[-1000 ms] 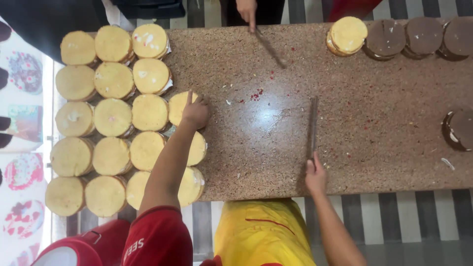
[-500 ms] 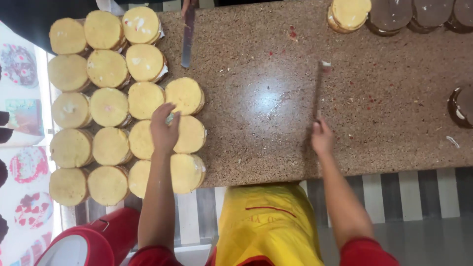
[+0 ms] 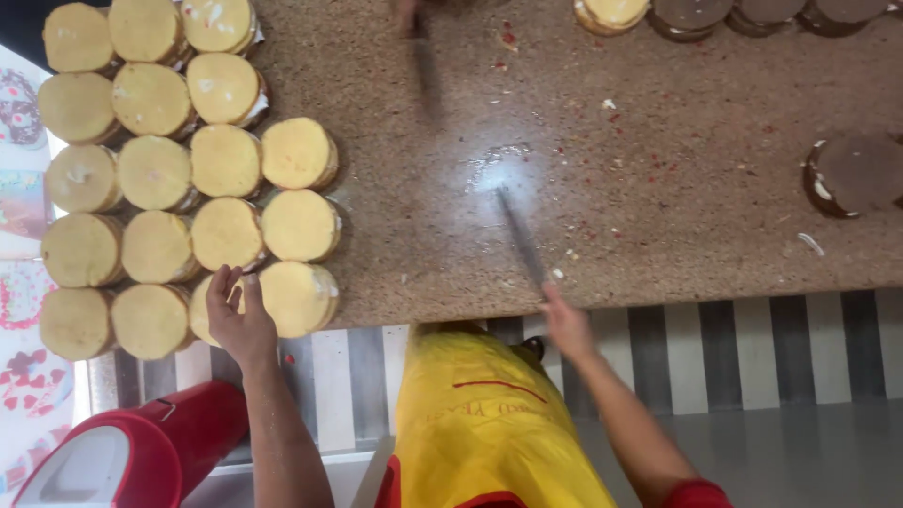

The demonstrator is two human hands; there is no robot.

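Observation:
Several round yellow sponge cakes (image 3: 226, 160) lie in rows on the left of a speckled brown counter (image 3: 658, 207). My left hand (image 3: 237, 318) hovers with spread fingers over the nearest row, by the cake (image 3: 299, 297) at the counter's front edge. My right hand (image 3: 566, 320) grips the handle of a long knife (image 3: 520, 235), whose blade lies flat on the counter and points away from me.
Chocolate cakes (image 3: 851, 174) sit at the right and along the far edge beside another yellow cake (image 3: 611, 13). Another person's hand (image 3: 406, 13) holds a second knife (image 3: 425, 71) at the top. A red bin (image 3: 132, 456) stands lower left. Crumbs dot the counter.
My left hand has pulled back from the middle cakes to the front row. My right hand with the knife has swung left and nearer to me. The view has shifted.

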